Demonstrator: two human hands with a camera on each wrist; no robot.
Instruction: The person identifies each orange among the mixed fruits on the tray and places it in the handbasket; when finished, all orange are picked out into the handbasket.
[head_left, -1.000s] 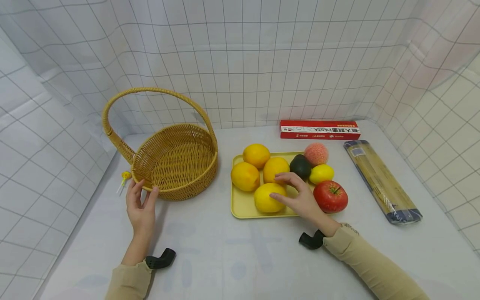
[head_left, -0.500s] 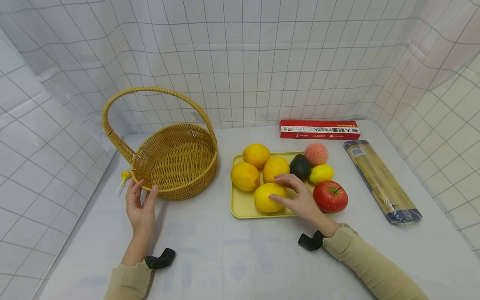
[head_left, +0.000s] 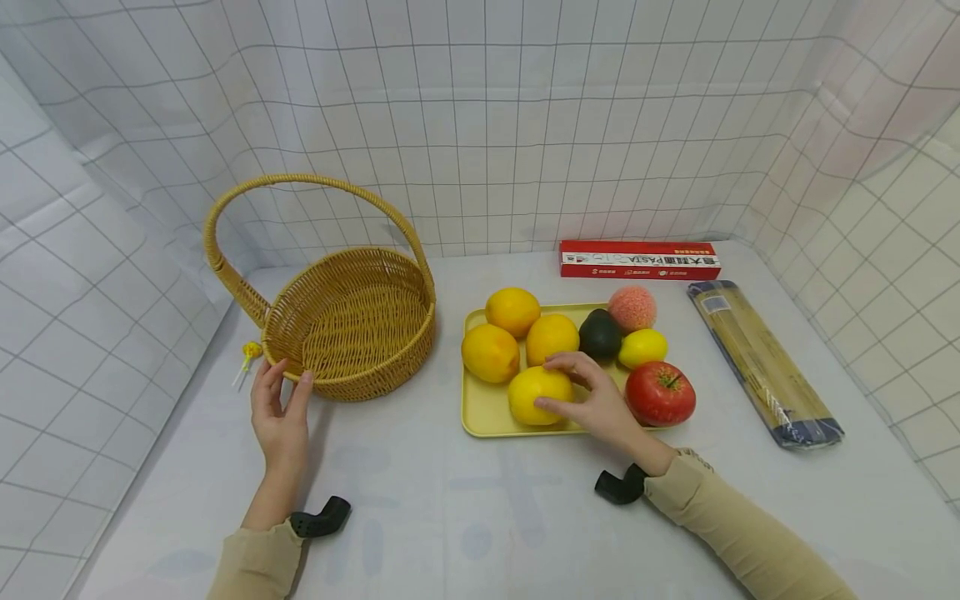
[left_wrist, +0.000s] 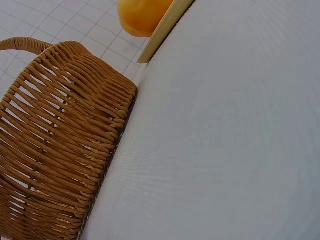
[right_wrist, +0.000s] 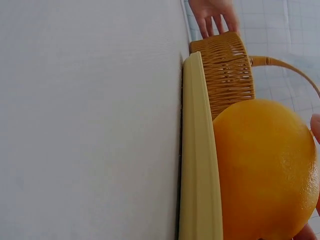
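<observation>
A large yellow lemon (head_left: 534,397) lies at the front of the pale yellow tray (head_left: 480,423). My right hand (head_left: 603,406) holds it from the right, thumb on the near side and fingers curved over the far side. The right wrist view shows the lemon (right_wrist: 267,170) close up, with fingertips at the picture's edge. On the left, my left hand (head_left: 281,425) rests its fingertips against the near rim of a wicker basket (head_left: 375,379). In the right wrist view those left-hand fingers (right_wrist: 218,22) look fairly straight against the basket's side.
Also on the tray are several yellow-orange fruits (head_left: 491,354), an avocado (head_left: 600,335), a small lemon (head_left: 643,348), a pink ball (head_left: 632,308) and a red apple (head_left: 662,393). A red pasta box (head_left: 639,260), a noodle packet (head_left: 765,362) and a lollipop (head_left: 251,352) lie on the table.
My right hand has moved slightly left, and its thumb and fingers have closed in around the lemon. The left hand has barely shifted; basket and tray stay put.
</observation>
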